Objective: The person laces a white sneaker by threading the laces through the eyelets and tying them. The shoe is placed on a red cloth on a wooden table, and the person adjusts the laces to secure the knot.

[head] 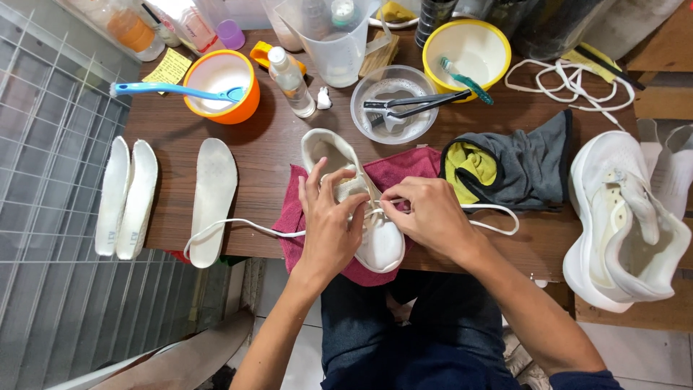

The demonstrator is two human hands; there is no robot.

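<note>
The white shoe (pixel 357 209) lies on the maroon cloth (pixel 404 170), toe toward the person. The left hand (pixel 328 224) clasps the shoe's upper; the right hand (pixel 426 213) pinches the white lace (pixel 238 225), which trails left of the cloth toward an insole (pixel 213 195).

Bright, even daylight is falling across the wooden surface (pixel 274 144), casting only soft shadows. The white shoe (pixel 628 224) at right is glaring slightly, while edges are bowing from wide-angle distortion.

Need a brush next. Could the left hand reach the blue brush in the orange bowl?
Probably yes: left hand rests on the white shoe, with bare table toward the blue brush in the orange bowl.
</note>
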